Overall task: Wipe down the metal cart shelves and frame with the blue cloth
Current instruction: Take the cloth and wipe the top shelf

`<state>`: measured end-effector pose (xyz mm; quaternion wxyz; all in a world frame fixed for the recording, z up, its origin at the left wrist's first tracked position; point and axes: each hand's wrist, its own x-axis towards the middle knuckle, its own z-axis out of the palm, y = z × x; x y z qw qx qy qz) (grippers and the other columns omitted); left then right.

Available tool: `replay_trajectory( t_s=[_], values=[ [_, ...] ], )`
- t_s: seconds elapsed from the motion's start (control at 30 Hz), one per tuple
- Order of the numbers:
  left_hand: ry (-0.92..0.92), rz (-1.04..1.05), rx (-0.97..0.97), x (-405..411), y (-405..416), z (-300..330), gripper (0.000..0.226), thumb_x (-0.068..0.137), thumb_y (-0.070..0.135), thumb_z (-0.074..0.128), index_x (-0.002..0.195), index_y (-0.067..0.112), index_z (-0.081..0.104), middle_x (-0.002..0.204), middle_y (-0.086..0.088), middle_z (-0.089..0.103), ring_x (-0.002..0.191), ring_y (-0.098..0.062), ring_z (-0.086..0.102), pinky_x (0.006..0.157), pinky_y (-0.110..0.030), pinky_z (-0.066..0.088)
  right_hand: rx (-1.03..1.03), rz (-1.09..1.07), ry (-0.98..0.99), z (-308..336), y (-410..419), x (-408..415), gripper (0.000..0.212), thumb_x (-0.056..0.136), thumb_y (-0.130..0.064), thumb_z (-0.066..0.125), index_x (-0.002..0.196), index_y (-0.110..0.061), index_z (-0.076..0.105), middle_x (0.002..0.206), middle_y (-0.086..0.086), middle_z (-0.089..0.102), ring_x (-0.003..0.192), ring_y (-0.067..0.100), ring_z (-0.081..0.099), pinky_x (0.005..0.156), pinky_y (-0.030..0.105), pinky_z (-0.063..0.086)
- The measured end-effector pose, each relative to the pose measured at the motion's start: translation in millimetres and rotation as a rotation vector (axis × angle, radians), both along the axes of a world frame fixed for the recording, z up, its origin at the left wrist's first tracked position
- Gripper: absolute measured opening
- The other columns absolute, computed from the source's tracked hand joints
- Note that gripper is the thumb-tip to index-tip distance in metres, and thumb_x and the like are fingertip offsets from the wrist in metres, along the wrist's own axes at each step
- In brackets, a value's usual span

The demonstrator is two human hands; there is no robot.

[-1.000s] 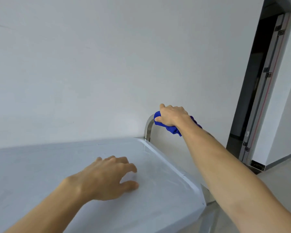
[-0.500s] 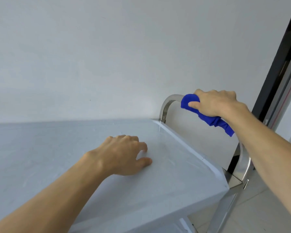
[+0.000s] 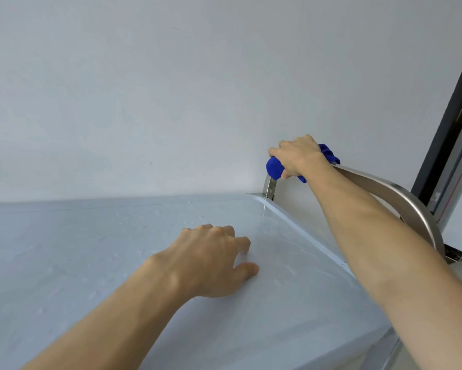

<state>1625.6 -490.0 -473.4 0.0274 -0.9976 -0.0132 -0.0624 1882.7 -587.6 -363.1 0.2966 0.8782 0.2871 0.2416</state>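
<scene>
Blue cloth (image 3: 274, 169) is bunched round the far end of the cart's curved metal handle (image 3: 400, 194), just above where that end drops to the back corner of the top shelf (image 3: 96, 252). Your right hand (image 3: 298, 157) clamps the cloth there, fingers curled over the bar and thumb tucked underneath, with a tail of cloth showing behind the knuckles. Your right forearm lies along the handle and hides part of it. Your left hand (image 3: 211, 260) rests palm down on the pale shelf surface near its right edge, fingers loosely bent with the tips touching the metal, grasping nothing. Behind the cart stands a plain white wall (image 3: 171, 89), and a dark door frame (image 3: 448, 116) rises at the right.
</scene>
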Motion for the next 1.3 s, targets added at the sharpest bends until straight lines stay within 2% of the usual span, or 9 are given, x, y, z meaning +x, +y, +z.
replay_trajectory(
  t_s=[0.17, 0.27, 0.43, 0.6, 0.77, 0.83, 0.9, 1.03, 1.3],
  values=[
    [0.021, 0.003, -0.018, -1.1, 1.0, 1.0, 0.049, 0.095, 0.068, 0.032, 0.132, 0.042, 0.048, 0.135, 0.011, 0.051, 0.116, -0.026, 0.054, 0.084, -0.036, 0.039, 0.043, 0.201, -0.016, -5.9, -17.7, -17.0, 0.037, 0.095, -0.017, 0.056, 0.126, -0.036, 0.053, 0.123, -0.007, 0.06, 0.102, 0.029, 0.054, 0.077, 0.037, 0.039],
    [0.028, 0.012, -0.029, -1.5, 1.5, 2.4, 0.05, 0.093, 0.071, 0.033, 0.13, 0.043, 0.05, 0.135, 0.013, 0.051, 0.115, -0.026, 0.055, 0.084, -0.035, 0.039, 0.15, 0.337, 0.09, -9.2, -40.1, -42.8, 0.04, 0.095, -0.016, 0.055, 0.127, -0.04, 0.054, 0.128, -0.015, 0.059, 0.108, 0.027, 0.05, 0.092, 0.04, 0.04],
    [0.006, 0.008, -0.045, -3.1, 0.7, 5.6, 0.049, 0.091, 0.072, 0.036, 0.127, 0.044, 0.054, 0.132, 0.014, 0.055, 0.114, -0.023, 0.057, 0.092, -0.036, 0.044, 0.28, 0.445, 0.316, -6.6, -101.5, -93.0, 0.036, 0.096, -0.02, 0.059, 0.121, -0.045, 0.058, 0.121, -0.026, 0.058, 0.109, 0.019, 0.047, 0.102, 0.035, 0.034],
    [0.012, 0.006, -0.044, -3.2, -0.8, 7.0, 0.045, 0.092, 0.072, 0.036, 0.125, 0.046, 0.054, 0.128, 0.013, 0.056, 0.112, -0.021, 0.058, 0.089, -0.036, 0.044, 0.31, 0.526, 0.31, -27.8, -154.2, -144.0, 0.031, 0.096, -0.034, 0.063, 0.123, -0.046, 0.056, 0.121, -0.03, 0.055, 0.116, 0.009, 0.043, 0.109, 0.031, 0.025],
    [-0.015, 0.005, -0.043, -9.9, 1.5, 10.3, 0.036, 0.095, 0.065, 0.041, 0.121, 0.045, 0.055, 0.123, 0.012, 0.058, 0.107, -0.016, 0.057, 0.083, -0.032, 0.042, 0.376, 0.29, 0.978, -77.8, -165.8, -179.8, 0.052, 0.09, -0.071, 0.046, 0.139, -0.061, 0.032, 0.145, -0.027, 0.045, 0.133, 0.002, 0.042, 0.113, 0.032, 0.033],
    [-0.044, 0.007, -0.048, -15.6, 2.7, 14.6, 0.034, 0.096, 0.062, 0.044, 0.121, 0.044, 0.056, 0.123, 0.014, 0.058, 0.108, -0.013, 0.057, 0.083, -0.031, 0.042, 0.343, 0.272, 0.958, -98.1, -164.9, -183.3, 0.065, 0.084, -0.085, 0.022, 0.145, -0.065, 0.016, 0.16, -0.032, 0.011, 0.147, -0.001, 0.006, 0.122, 0.038, 0.006],
    [-0.1, 0.013, -0.114, -24.6, 4.3, 21.8, 0.031, 0.095, 0.06, 0.048, 0.12, 0.045, 0.058, 0.124, 0.018, 0.059, 0.109, -0.011, 0.058, 0.088, -0.033, 0.046, 0.439, 0.263, 0.947, -104.0, -161.9, -184.1, 0.072, 0.08, -0.087, 0.004, 0.146, -0.063, 0.016, 0.16, -0.033, 0.002, 0.149, -0.001, -0.007, 0.121, 0.041, -0.005],
    [-0.165, -0.004, -0.311, -55.5, 15.7, 31.5, 0.026, 0.091, 0.061, 0.052, 0.113, 0.048, 0.061, 0.117, 0.027, 0.062, 0.102, -0.001, 0.062, 0.094, -0.039, 0.051, 0.554, 0.279, 0.832, -115.7, -157.4, -182.3, 0.058, 0.094, -0.072, 0.001, 0.143, -0.062, 0.029, 0.16, -0.027, 0.017, 0.149, 0.002, 0.007, 0.121, 0.042, 0.002],
    [-0.111, 0.302, -0.101, -111.7, 66.6, 11.7, 0.031, 0.098, 0.055, 0.044, 0.127, 0.047, 0.052, 0.132, 0.021, 0.053, 0.112, -0.011, 0.054, 0.098, -0.039, 0.044, 0.542, 0.124, 0.71, -112.9, -71.6, -166.7, 0.051, 0.094, -0.064, 0.01, 0.136, -0.054, 0.037, 0.155, -0.014, 0.031, 0.143, 0.027, 0.026, 0.112, 0.056, 0.012]
  ],
)
